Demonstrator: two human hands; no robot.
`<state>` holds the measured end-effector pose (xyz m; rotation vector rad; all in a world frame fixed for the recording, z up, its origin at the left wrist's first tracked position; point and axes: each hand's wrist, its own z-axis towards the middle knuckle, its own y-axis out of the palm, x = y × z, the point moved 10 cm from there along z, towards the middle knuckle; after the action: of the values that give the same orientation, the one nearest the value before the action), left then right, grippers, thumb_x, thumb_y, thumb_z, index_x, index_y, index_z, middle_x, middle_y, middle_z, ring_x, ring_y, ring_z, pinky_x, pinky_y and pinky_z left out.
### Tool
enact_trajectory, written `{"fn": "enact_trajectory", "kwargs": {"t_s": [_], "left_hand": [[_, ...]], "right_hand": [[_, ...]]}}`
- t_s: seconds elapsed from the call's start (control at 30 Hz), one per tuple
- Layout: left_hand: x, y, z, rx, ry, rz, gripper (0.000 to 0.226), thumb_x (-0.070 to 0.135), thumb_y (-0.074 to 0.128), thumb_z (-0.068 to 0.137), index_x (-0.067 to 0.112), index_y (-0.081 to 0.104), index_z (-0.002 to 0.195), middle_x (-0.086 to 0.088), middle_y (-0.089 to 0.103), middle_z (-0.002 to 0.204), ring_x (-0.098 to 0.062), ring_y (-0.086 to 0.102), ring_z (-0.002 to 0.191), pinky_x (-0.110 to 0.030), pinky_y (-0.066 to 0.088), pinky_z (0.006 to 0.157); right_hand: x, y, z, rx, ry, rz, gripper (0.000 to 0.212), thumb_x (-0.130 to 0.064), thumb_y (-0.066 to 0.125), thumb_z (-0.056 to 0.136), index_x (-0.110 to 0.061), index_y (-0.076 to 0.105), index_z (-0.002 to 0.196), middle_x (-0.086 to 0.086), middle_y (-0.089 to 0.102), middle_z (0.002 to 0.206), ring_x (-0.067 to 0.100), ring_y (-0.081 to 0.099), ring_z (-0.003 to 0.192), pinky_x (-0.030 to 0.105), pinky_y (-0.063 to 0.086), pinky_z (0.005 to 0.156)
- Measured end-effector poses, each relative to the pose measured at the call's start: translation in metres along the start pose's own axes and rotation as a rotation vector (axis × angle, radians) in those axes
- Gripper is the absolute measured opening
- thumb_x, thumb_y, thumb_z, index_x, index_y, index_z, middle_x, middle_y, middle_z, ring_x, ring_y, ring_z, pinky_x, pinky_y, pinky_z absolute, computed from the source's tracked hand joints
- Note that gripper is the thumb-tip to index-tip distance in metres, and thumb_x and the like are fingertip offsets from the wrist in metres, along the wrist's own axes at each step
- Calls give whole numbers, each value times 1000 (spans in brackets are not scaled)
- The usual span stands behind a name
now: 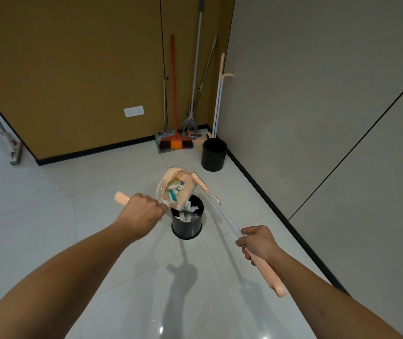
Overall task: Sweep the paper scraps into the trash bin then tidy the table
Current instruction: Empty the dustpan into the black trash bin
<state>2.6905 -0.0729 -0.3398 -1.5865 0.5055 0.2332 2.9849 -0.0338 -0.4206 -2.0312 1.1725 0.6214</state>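
The left grip (pixel 144 208) is a closed fist round the peach handle of the dustpan (pixel 174 187), and the right grip (pixel 259 242) is closed round the shaft of the brush (pixel 206 189), just where the white tube meets its peach end. The pan is tipped steeply, its lip hanging over the near bin (pixel 187 222) that stands on the floor (pixel 48 216) out from the wall. The scraps (pixel 176 188) are split: some crumpled white paper already lies in the bin, and a coloured wad sits up in the pan. The brush head rests against the pan's right edge, above the bin's rim.

These scraps look feather-light and soft, so they will slide or flutter rather than drop cleanly; some may cling to the pan, and the brush looks well placed to coax them down. The pan is stiff plastic and light, fine to hold by the handle end as it is. The bin looks light too and could tip if knocked by the pan's lip.

A second bin (pixel 214 155) stands in the corner with brooms (pixel 176 143) leaning by it. No bench shows from here, so that part is not yet begun, I'd guess.
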Motion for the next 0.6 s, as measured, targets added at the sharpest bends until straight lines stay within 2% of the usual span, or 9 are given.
{"fn": "enact_trajectory", "kwargs": {"t_s": [0.43,0.6], "left_hand": [[-7,2,0,-1,68,14,12,11,53,90,20,58,96,-3,68,87,-26,66,81,-32,45,70],[-14,12,-8,13,74,31,17,8,47,89,20,57,96,-2,67,85,-25,64,80,-32,37,66]], "right_hand": [[-12,10,0,31,-11,9,45,3,73,77,-13,59,117,13,61,62,18,50,35,21,41,39],[-13,20,-4,24,-9,21,45,3,72,77,-10,59,117,12,60,57,19,50,35,20,39,39]]}}
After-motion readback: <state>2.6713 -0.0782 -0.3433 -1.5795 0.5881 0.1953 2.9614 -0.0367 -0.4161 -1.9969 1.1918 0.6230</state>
